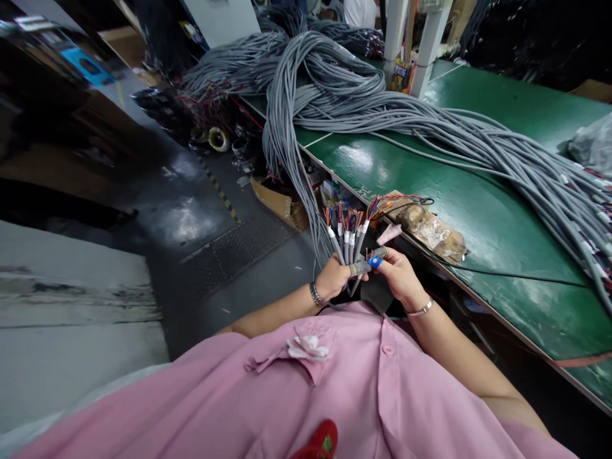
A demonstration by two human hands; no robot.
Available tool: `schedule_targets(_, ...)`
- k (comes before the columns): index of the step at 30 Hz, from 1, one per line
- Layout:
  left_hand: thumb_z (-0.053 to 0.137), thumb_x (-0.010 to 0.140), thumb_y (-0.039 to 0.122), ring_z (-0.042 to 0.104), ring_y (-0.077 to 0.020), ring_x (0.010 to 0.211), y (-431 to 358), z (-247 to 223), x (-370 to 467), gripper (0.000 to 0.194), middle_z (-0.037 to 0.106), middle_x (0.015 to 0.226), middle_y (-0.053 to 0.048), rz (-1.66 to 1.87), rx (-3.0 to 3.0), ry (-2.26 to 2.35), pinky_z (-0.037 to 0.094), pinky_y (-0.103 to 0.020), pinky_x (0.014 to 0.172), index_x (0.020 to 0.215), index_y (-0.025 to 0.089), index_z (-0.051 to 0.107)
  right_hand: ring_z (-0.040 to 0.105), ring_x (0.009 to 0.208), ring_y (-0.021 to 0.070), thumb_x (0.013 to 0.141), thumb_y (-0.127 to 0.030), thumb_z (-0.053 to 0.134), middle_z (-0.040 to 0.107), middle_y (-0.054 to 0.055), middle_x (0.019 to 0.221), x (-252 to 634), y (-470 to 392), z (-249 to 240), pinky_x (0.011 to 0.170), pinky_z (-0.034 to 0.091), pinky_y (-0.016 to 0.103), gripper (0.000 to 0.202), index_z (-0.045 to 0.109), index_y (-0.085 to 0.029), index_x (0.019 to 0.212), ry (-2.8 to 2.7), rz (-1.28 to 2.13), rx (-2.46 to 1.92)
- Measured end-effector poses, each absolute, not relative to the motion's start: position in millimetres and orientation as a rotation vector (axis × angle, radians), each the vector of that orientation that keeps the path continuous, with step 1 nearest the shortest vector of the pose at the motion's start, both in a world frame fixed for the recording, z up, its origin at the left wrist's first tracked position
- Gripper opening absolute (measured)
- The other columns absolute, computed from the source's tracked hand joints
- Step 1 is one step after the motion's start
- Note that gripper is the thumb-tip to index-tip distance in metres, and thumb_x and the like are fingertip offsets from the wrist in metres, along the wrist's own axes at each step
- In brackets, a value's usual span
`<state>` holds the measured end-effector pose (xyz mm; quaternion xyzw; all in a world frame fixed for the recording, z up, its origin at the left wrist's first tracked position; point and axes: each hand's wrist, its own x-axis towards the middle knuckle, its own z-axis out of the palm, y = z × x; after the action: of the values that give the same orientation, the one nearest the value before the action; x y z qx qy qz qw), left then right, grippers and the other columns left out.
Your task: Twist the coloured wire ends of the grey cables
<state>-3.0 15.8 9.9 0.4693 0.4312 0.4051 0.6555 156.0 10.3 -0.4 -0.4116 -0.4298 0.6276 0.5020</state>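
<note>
A bunch of grey cables (348, 247) stands upright in my left hand (336, 277), whose fingers are wrapped round it. At their tops the outer jackets end in white bands, and thin coloured wires (352, 220) fan out. Close beside it, my right hand (399, 274) pinches a small blue piece (375, 262) against the front of the bunch; its exact kind is too small to make out. Grey coverings with yellow marks sit on fingers of both hands. From the bunch, the cables run up and back over the table's edge.
Long grey cables (430, 121) lie heaped across the green table (478, 210). A taped cardboard piece (430, 229) with wires and a black cord lies near the front edge. Below stands an open cardboard box (282, 201). A white cabinet (76, 287) is at left.
</note>
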Motion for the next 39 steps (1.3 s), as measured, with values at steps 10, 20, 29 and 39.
schedule_targets(10,0.076,0.066,0.036,0.054,-0.0109,0.051,11,8,1,0.027,0.061,0.054,-0.003,0.993,1.044,1.014,0.040,-0.023,0.054,0.057,0.013,0.065,0.056,0.054,0.0125,0.072,-0.039,0.074,0.064,-0.002,0.062,153,8,8,0.056,0.046,0.027,0.019,0.069,-0.022,0.077,-1.055,1.491,-0.992)
schedule_targets(20,0.075,0.068,0.034,0.054,-0.0106,0.048,8,5,3,0.023,0.062,0.054,-0.002,0.988,1.018,0.980,0.039,-0.023,0.050,0.065,0.013,0.066,0.055,0.050,0.0111,0.074,-0.037,0.074,0.063,-0.003,0.061,151,7,10,0.054,0.045,0.026,0.018,0.066,-0.020,0.073,-1.034,1.500,-0.981)
schedule_targets(29,0.075,0.067,0.034,0.054,-0.0109,0.051,9,2,6,0.024,0.062,0.055,-0.003,1.076,0.972,1.010,0.041,-0.024,0.054,0.061,0.013,0.064,0.053,0.054,0.0099,0.074,-0.036,0.073,0.061,-0.004,0.063,147,6,0,0.055,0.040,0.024,0.017,0.065,-0.021,0.076,-0.958,1.440,-1.022)
schedule_targets(39,0.077,0.062,0.026,0.056,-0.0112,0.048,23,14,8,0.019,0.060,0.051,-0.001,1.092,0.797,0.908,0.046,-0.025,0.055,0.062,0.012,0.062,0.058,0.061,0.0111,0.072,-0.069,0.060,0.067,0.002,0.078,170,36,-22,0.058,0.051,0.024,0.051,0.067,-0.020,0.086,-0.554,1.718,-0.819)
